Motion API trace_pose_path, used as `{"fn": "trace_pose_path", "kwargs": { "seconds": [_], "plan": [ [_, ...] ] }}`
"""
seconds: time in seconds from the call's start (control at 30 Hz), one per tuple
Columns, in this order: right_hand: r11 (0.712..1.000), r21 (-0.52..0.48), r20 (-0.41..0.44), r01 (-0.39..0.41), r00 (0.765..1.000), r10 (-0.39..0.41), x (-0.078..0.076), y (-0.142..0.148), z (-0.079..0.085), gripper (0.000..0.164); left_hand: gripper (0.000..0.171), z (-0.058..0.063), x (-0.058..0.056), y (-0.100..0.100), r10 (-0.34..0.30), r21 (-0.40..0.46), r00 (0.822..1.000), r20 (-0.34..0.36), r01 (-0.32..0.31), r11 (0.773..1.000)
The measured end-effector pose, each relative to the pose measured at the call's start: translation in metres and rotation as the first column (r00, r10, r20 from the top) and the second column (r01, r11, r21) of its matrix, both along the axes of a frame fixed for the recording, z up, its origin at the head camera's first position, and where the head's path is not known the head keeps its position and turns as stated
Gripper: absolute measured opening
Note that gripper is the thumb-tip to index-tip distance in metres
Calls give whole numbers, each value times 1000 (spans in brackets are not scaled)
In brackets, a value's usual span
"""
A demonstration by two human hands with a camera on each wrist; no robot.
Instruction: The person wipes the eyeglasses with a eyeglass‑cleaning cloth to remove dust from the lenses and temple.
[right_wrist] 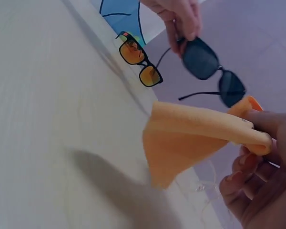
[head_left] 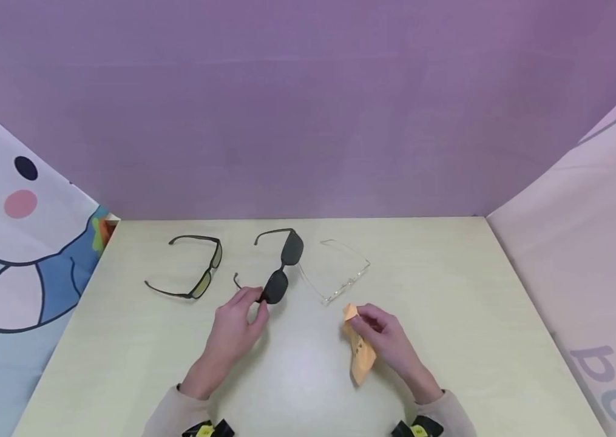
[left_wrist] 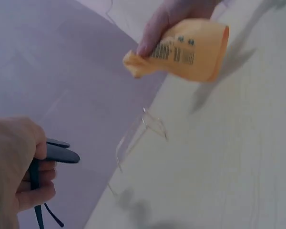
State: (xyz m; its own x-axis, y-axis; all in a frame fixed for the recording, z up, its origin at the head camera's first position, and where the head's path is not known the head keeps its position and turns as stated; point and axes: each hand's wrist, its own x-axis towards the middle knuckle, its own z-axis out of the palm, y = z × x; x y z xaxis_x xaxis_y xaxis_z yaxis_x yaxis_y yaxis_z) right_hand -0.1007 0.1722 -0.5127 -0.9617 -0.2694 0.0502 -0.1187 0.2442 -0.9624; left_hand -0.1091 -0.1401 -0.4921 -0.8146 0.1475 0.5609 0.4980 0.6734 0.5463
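Grips black-framed, dark-lensed sunglasses [head_left: 275, 287] by near end in left hand [head_left: 238, 325] above pale wood-grain table [head_left: 493, 340], pinches printed orange cloth [head_left: 363, 359] in right hand [head_left: 389, 341] apart from lenses [head_left: 292, 249], seems done with picking up both, apparently with cloth-to-lens contact left to make.
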Motion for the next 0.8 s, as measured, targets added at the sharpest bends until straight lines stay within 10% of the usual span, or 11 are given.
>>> {"fn": "trace_pose_path", "kwargs": {
  "seconds": [0.27,0.37,0.57,0.7,0.8],
  "plan": [
    [996,-13,-357,88,930,-87,0,-18,26,23,14,25,24,21,-254,392,958,135,184,902],
    [993,-56,-530,103,840,-117,3,-28,40,24,14,28,32,30,-296,448,947,124,212,869],
    [994,-58,-810,96,577,-103,3,-49,57,25,13,31,41,46,-375,501,913,163,251,828],
    [995,-13,-867,98,495,-60,4,-57,62,27,12,34,47,53,-485,571,840,244,280,772],
    [993,-12,-883,114,465,-64,4,-61,65,25,13,37,50,56,-510,589,819,263,282,757]
  ]
}}
